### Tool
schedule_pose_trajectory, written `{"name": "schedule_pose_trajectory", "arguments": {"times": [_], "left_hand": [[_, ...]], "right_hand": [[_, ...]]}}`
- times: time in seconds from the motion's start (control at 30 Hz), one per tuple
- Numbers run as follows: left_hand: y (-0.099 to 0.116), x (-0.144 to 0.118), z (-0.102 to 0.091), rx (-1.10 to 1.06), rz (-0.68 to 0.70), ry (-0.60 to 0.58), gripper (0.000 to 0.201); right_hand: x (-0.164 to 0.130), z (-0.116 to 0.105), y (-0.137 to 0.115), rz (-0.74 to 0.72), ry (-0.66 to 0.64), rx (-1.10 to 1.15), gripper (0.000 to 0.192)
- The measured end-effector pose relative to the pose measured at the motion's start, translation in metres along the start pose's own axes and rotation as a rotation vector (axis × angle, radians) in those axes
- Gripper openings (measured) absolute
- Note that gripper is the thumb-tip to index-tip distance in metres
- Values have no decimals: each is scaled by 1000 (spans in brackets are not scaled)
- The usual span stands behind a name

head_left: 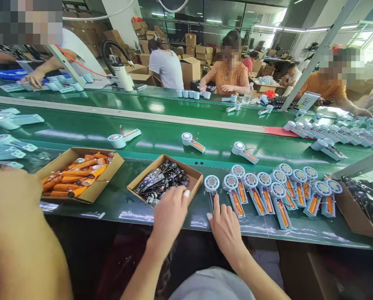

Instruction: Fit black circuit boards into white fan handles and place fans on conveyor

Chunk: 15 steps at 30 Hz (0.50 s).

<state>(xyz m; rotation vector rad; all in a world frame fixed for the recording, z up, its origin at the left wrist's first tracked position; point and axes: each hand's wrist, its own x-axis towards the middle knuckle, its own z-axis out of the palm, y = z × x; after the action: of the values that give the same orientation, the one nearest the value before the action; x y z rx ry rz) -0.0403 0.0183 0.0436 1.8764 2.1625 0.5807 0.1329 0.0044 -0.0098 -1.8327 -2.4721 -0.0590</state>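
My left hand [170,213] reaches over the near edge of a small cardboard box [195,178] of black circuit boards [161,181]. Its fingers curl down among the boards, and whether they grip one is hidden. My right hand [225,227] lies on the green bench just right of that box. Its forefinger stretches out to touch the handle of a white fan shell [212,185] with a round head. To the right lie several more fan shells [280,189] in a row, each with an orange battery in its handle.
A box of orange batteries [80,175] stands at the left. A blurred arm [14,233] of another person fills the near left corner. A green conveyor [161,133] carries single fan shells. Several people work across the belt. An open box [358,216] sits far right.
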Motion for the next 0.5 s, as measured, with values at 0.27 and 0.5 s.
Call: {"name": "schedule_pose_trajectory", "arguments": {"times": [0.27,0.5], "left_hand": [[-23,42,-14,247,89,-145,15],[-23,24,-35,-524,-15,352,22]], "right_hand": [[-14,-33,45,-21,1,426,44],[-8,-39,86,105,285,429,29]]}}
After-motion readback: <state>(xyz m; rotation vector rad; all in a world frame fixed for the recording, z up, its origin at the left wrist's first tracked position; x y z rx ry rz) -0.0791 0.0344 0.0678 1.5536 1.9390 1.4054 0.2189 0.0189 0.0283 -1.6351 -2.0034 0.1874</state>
